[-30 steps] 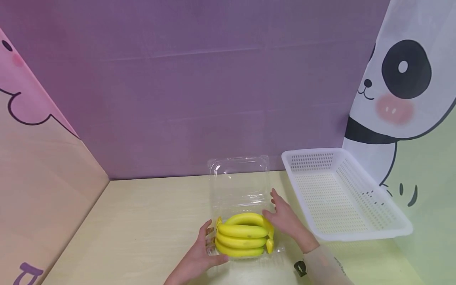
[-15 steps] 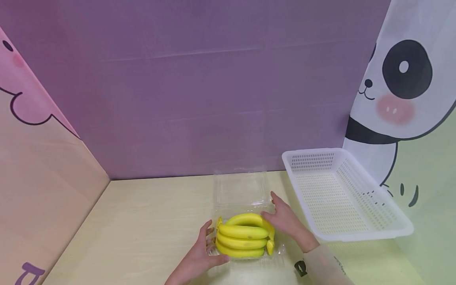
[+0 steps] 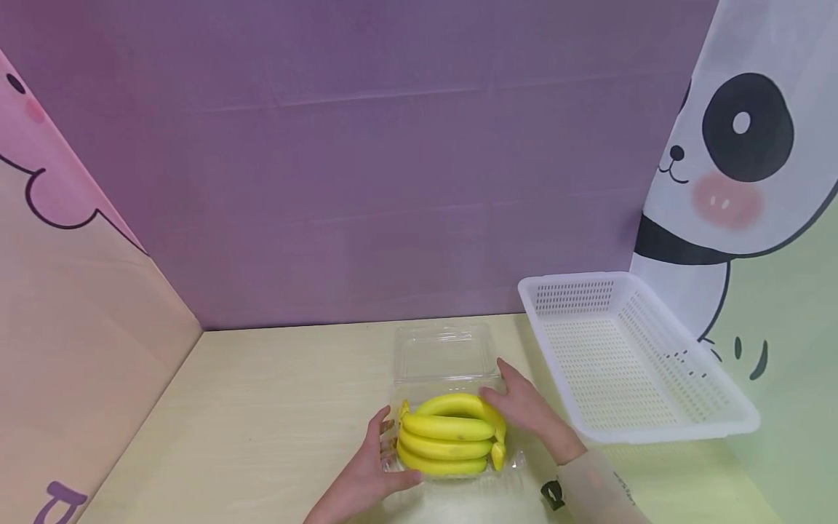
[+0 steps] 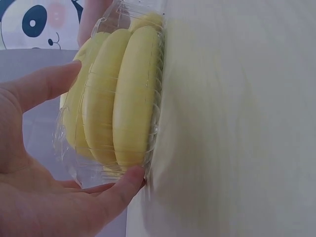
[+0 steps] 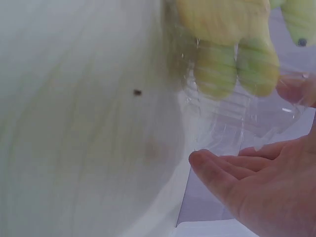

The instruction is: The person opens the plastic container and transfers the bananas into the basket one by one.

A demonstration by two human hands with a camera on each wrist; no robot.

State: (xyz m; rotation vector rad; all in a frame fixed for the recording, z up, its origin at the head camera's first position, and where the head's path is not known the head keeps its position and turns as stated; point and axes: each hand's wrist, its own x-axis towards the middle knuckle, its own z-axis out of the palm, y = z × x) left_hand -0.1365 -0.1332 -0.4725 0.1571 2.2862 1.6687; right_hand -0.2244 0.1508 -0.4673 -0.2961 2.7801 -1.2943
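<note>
Several yellow bananas [image 3: 447, 448] fill the base of a clear plastic clamshell box [image 3: 443, 358]. Its lid is folded back onto the table behind the base. At the box's left end my left hand [image 3: 368, 469] holds it, thumb by the near corner and fingers along the side. The left wrist view shows the fingers of this left hand [image 4: 54, 205] curved about the box's end. On the right, my right hand [image 3: 526, 409] rests its thumb by the box's far corner, beside the bananas. Its fingers extend nearly straight past the clear wall in the right wrist view.
A white perforated plastic basket [image 3: 622, 371] stands on the table at the right, close to the right forearm. Pale wood-look tabletop [image 3: 275, 415] extends to the left. A purple backdrop [image 3: 353, 182] rises behind, with printed panels at both sides.
The clear lid has dropped backward from standing upright to lying on the table. Both hands have stayed almost in place at the box.
</note>
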